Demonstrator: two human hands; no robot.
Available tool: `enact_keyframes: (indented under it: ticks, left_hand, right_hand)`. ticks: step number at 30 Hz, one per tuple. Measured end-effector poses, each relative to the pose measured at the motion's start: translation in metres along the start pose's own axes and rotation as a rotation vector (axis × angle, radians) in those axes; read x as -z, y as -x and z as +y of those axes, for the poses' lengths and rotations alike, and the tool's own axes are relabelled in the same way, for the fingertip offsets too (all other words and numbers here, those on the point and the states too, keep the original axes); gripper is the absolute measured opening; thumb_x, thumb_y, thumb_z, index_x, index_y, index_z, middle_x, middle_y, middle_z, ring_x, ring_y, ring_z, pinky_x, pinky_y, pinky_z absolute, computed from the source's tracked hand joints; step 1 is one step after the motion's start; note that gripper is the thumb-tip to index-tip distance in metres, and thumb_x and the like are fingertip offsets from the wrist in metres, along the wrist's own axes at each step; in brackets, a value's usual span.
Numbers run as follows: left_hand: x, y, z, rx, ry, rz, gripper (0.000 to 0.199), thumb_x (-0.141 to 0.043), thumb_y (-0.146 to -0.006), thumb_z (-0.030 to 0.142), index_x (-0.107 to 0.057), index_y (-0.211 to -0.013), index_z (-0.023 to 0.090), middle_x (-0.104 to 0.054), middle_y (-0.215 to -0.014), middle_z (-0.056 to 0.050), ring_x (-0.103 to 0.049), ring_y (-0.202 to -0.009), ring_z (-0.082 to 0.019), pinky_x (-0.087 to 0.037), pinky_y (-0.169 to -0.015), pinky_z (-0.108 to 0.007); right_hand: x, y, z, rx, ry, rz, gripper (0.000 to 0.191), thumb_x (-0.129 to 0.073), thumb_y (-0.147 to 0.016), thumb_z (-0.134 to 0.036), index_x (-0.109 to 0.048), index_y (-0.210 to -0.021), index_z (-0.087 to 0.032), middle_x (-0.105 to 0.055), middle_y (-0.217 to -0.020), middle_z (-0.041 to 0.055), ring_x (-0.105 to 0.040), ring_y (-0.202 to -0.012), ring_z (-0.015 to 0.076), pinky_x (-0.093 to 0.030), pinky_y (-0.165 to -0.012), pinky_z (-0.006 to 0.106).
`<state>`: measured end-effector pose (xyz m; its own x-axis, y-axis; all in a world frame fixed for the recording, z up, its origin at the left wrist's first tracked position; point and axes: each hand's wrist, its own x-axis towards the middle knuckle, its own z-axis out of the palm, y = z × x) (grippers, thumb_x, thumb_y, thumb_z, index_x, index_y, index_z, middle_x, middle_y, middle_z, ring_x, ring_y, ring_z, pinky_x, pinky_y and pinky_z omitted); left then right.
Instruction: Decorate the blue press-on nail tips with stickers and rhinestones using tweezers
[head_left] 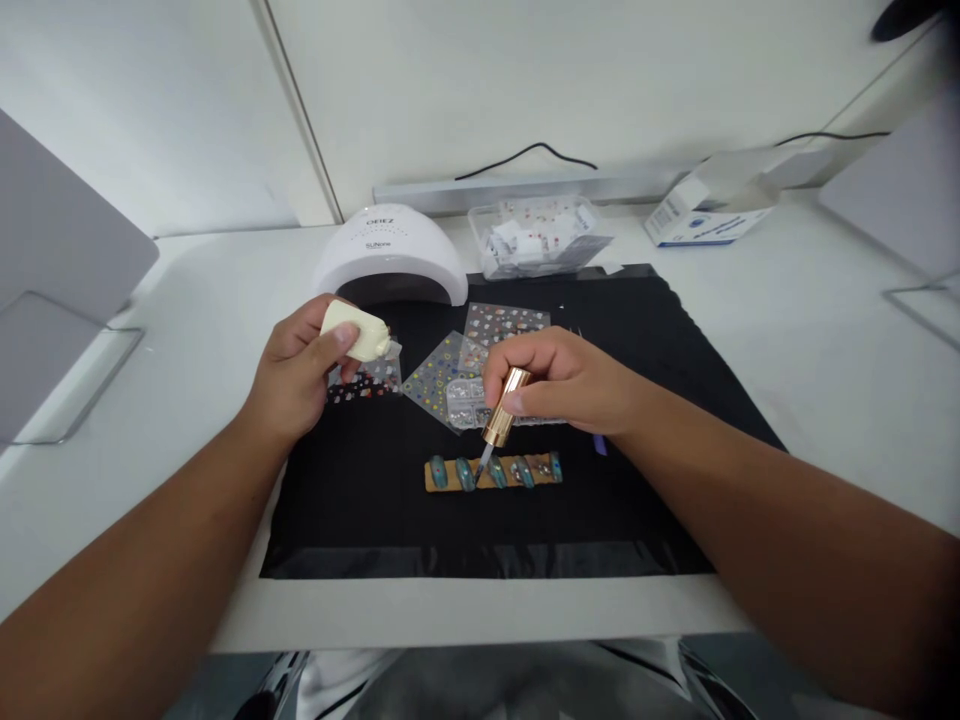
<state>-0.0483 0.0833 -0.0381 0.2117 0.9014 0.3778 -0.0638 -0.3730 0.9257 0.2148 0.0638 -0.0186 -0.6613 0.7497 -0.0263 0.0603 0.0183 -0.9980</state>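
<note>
My left hand (304, 365) is closed around a cream nail polish bottle (354, 332), tipped sideways with its neck to the right. Between the fingers of my right hand (551, 378) is a nail polish brush (504, 412) with a gold cap, its bristles slanting down. The brush tip meets or hovers just over a strip of press-on nails (465, 474); I cannot tell whether it touches. Several blue-green nails sit across this tan strip, some carrying small decorations. Behind the right hand, a clear case of rhinestones (466, 405) is partly hidden.
A white nail lamp (397, 245) stands at the back left of the black mat (360, 510). Sticker sheets (439, 375) lie behind the strip. Further back are a clear plastic box (536, 240) of packets and an opened carton (709, 210). A purple item (600, 444) lies by my right wrist.
</note>
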Motion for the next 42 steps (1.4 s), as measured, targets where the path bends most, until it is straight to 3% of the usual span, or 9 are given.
enact_keyframes:
  ticks: [13,23,30,33,37,42]
  left_hand:
    - [0.0025,-0.0007,-0.0026,0.014,-0.023,-0.004,0.024,-0.070,-0.081,0.042,-0.063,-0.074,0.020,-0.052,-0.057,0.001,-0.044,-0.045,-0.011,-0.026,-0.043,-0.027]
    - [0.0019,-0.0003,-0.0025,-0.006,-0.012,0.012,0.022,-0.070,-0.082,0.039,-0.065,-0.076,0.018,-0.052,-0.058,0.002,-0.045,-0.046,-0.009,-0.030,-0.041,-0.025]
    - [0.0022,-0.0005,-0.0030,-0.002,-0.013,0.016,0.023,-0.070,-0.080,0.040,-0.064,-0.076,0.018,-0.053,-0.057,0.002,-0.044,-0.045,-0.009,-0.029,-0.040,-0.024]
    - [0.0020,-0.0005,-0.0029,-0.010,-0.006,0.018,0.024,-0.071,-0.081,0.041,-0.064,-0.076,0.018,-0.051,-0.056,0.002,-0.044,-0.045,-0.009,-0.028,-0.040,-0.025]
    - [0.0013,-0.0006,-0.0020,-0.016,0.001,0.020,0.022,-0.071,-0.081,0.039,-0.064,-0.075,0.018,-0.051,-0.056,0.002,-0.044,-0.045,-0.010,-0.028,-0.040,-0.025]
    - [0.0009,-0.0005,-0.0017,-0.018,-0.003,0.027,0.023,-0.071,-0.080,0.040,-0.065,-0.076,0.019,-0.051,-0.056,0.001,-0.043,-0.045,-0.010,-0.028,-0.040,-0.026]
  right_hand:
    - [-0.0009,0.0000,-0.0003,0.068,0.241,0.023,0.007,-0.060,-0.072,-0.022,-0.062,-0.072,-0.016,-0.057,-0.061,-0.0030,-0.047,-0.053,0.0084,-0.033,-0.051,0.022]
    - [-0.0077,0.0032,-0.0043,0.139,0.175,-0.024,0.005,-0.059,-0.075,-0.018,-0.060,-0.071,-0.015,-0.055,-0.061,-0.0043,-0.045,-0.052,0.0060,-0.033,-0.050,0.021]
    - [-0.0009,0.0004,0.0004,0.118,0.124,0.082,0.004,-0.061,-0.071,-0.018,-0.058,-0.070,-0.016,-0.049,-0.055,-0.0060,-0.039,-0.047,0.0058,-0.028,-0.045,0.020]
    - [-0.0041,0.0017,-0.0028,0.151,0.061,0.056,0.006,-0.061,-0.073,-0.019,-0.058,-0.070,-0.015,-0.051,-0.057,-0.0054,-0.040,-0.048,0.0057,-0.029,-0.046,0.020]
    - [-0.0097,0.0035,-0.0066,0.214,0.115,0.011,0.007,-0.060,-0.075,-0.016,-0.058,-0.069,-0.015,-0.055,-0.061,-0.0048,-0.044,-0.052,0.0053,-0.033,-0.050,0.020]
    - [-0.0049,0.0012,-0.0027,0.185,0.191,0.057,0.004,-0.060,-0.071,-0.014,-0.059,-0.068,-0.016,-0.052,-0.059,-0.0054,-0.042,-0.050,0.0054,-0.031,-0.048,0.020]
